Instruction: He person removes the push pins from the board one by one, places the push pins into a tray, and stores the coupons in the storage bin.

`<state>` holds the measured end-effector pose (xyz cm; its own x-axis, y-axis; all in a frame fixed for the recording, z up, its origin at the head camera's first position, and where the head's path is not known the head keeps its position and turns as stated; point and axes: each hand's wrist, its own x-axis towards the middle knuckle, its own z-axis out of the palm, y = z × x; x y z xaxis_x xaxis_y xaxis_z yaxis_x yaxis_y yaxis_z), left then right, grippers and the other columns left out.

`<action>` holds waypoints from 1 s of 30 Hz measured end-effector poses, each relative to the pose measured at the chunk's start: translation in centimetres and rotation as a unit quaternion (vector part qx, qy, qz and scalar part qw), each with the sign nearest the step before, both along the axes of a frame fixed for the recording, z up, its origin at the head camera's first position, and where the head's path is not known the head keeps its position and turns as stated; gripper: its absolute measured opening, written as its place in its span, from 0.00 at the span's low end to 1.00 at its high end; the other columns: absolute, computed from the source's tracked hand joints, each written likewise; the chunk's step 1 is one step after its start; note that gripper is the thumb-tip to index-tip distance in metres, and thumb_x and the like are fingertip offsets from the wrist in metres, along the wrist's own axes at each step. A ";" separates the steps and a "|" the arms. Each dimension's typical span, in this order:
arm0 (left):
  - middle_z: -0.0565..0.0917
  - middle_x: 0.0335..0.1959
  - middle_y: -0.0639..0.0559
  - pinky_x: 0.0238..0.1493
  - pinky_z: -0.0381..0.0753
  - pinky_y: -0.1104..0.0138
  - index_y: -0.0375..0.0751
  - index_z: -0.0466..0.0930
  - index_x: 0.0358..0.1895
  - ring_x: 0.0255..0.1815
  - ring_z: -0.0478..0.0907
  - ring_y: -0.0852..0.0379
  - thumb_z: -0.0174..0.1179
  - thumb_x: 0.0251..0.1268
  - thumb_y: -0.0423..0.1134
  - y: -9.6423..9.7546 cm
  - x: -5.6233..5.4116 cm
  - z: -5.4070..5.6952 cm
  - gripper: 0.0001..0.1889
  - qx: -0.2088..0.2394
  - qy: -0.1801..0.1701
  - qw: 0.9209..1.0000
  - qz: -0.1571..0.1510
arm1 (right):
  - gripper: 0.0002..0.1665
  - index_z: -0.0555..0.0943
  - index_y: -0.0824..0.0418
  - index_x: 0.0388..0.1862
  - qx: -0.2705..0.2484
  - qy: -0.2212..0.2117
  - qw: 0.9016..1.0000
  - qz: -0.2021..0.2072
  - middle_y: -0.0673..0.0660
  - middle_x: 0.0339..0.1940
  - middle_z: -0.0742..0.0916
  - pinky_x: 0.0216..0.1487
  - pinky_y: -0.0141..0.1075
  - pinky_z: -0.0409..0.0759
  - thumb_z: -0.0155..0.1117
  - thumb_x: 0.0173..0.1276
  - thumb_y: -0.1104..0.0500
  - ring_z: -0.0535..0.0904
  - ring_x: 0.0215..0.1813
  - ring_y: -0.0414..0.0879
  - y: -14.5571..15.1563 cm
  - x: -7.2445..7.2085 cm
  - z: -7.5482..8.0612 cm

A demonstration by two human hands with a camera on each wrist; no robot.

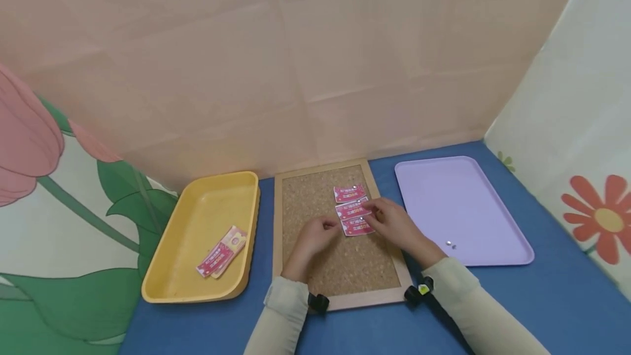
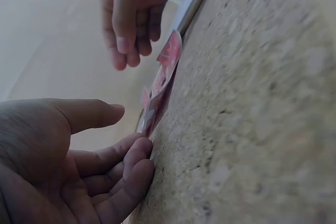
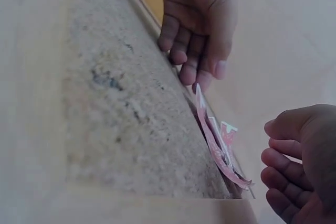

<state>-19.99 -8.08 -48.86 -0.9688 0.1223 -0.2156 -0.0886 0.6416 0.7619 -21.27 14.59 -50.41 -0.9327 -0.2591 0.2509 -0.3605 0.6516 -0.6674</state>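
Three pink printed coupons (image 1: 353, 211) lie in a column on a wood-framed corkboard (image 1: 315, 259), with small shiny pins on them. In the right wrist view the edges of the coupons (image 3: 218, 153) curl up off the cork. My left hand (image 1: 316, 237) rests beside the lowest coupon's left edge, its loosely bent fingertips at the cork and thumb apart, holding nothing. Over the right side of the coupons is my right hand (image 1: 394, 223); in the left wrist view this hand (image 2: 137, 17) hangs away from the paper with relaxed, bare fingers.
To the left stands a yellow tray (image 1: 184, 223) with several coupons (image 1: 223, 251) stacked loosely inside. A lilac tray (image 1: 443, 190) lies at the right, with small metal pins (image 1: 451, 245) near its front edge. Blue cloth (image 1: 365, 330) covers the table; a fabric wall rises behind.
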 end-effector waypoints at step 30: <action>0.79 0.23 0.54 0.24 0.73 0.66 0.45 0.86 0.37 0.24 0.74 0.59 0.62 0.65 0.50 0.2 -2.8 -1.1 0.12 -0.003 -0.001 1.000 -0.030 | 0.16 0.81 0.64 0.52 -0.029 -0.027 0.999 0.002 0.56 0.39 0.83 0.43 0.44 0.78 0.65 0.67 0.60 0.78 0.41 0.48 -0.2 -1.8 -0.3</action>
<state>-22.80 -7.93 -49.94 -0.9597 0.1777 -0.2177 -0.0513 0.6509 0.7574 -23.11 14.35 -50.70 -0.9446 -0.2486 0.2145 -0.3247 0.6106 -0.7223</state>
